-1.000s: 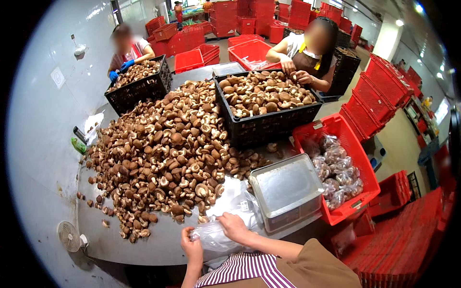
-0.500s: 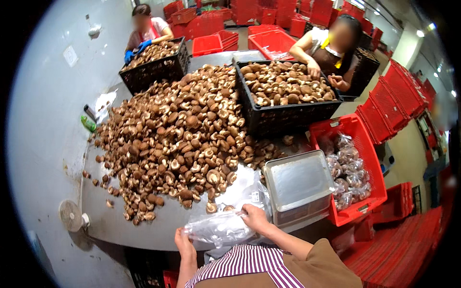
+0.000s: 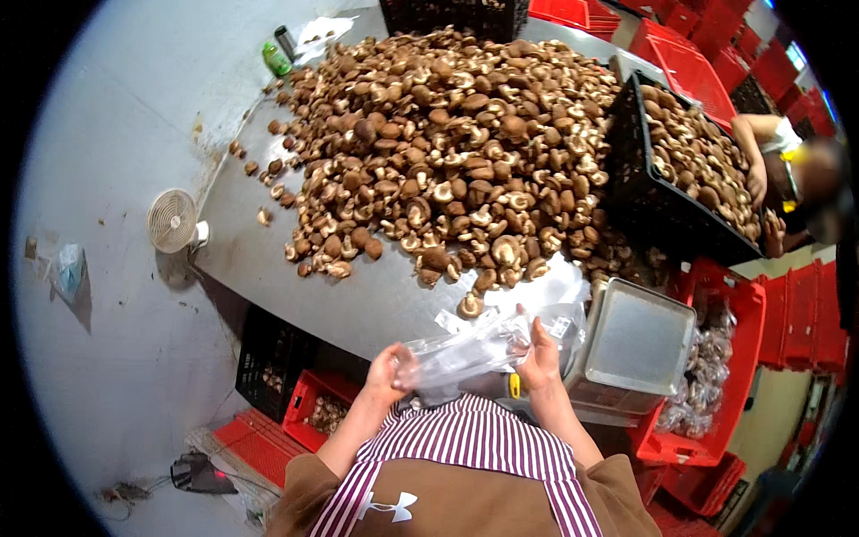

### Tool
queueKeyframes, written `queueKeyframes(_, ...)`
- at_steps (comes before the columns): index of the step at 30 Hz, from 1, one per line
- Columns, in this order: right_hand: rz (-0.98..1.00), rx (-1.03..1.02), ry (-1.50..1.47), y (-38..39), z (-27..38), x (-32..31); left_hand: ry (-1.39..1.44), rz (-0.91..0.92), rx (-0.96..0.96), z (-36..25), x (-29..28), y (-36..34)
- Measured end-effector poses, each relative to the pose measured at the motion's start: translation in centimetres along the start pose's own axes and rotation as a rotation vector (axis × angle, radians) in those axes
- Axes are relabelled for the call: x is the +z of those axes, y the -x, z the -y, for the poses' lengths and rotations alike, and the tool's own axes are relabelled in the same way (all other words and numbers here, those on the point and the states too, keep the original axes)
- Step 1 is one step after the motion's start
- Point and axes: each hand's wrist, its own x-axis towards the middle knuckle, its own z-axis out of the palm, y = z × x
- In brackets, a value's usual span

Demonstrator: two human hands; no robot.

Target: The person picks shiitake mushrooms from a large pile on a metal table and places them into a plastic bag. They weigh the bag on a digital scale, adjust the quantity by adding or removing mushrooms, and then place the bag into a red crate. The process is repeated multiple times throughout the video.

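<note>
A clear plastic bag [image 3: 465, 356] stretches between my two hands over the table's near edge. My left hand [image 3: 391, 371] grips its left end, the fingers closed on the film. At the other end, my right hand [image 3: 540, 356] holds the bag with thumb and fingers. Nothing shows inside the bag. More clear film [image 3: 555, 285] lies on the table just beyond my right hand. A big heap of brown mushrooms [image 3: 447, 152] spreads beyond my hands, and one loose mushroom [image 3: 470, 305] sits closest to the bag.
A metal box [image 3: 640, 336] stands to the right, beside a red crate [image 3: 750, 358] of bagged mushrooms. A co-worker's hand [image 3: 757, 183] rests at a black crate [image 3: 631, 170] full of mushrooms. On the left are a wall fan [image 3: 173, 221] and a green bottle [image 3: 276, 59].
My view has swung left and down. My right hand has shifted to the bag's right end, and the bag is now held out between both hands.
</note>
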Motion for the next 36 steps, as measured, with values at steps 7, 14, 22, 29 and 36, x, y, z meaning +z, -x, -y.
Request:
queueKeyframes(7,-0.379,0.236,0.006,-8.8,-7.5,-5.7,0.055,-0.342,0.334,-5.0,-2.4,-2.7)
queueKeyframes(14,-0.346,0.010,-0.015,-13.2,-4.1,-1.0,-0.315,-0.375,0.338,-11.0,-0.3,-13.9)
queueKeyframes(22,-0.041,-0.105,-0.163,-17.6,3.9,-0.8,-0.649,-0.381,0.371,-12.8,11.2,-22.9)
queueKeyframes(29,-0.133,-0.150,0.445,-20.5,4.0,4.7,-0.590,-0.397,0.321,-15.9,10.4,-21.1)
queueKeyframes(36,-0.214,-0.258,0.695,-17.8,8.3,7.0,-0.625,0.044,0.233,-12.6,14.0,-19.4)
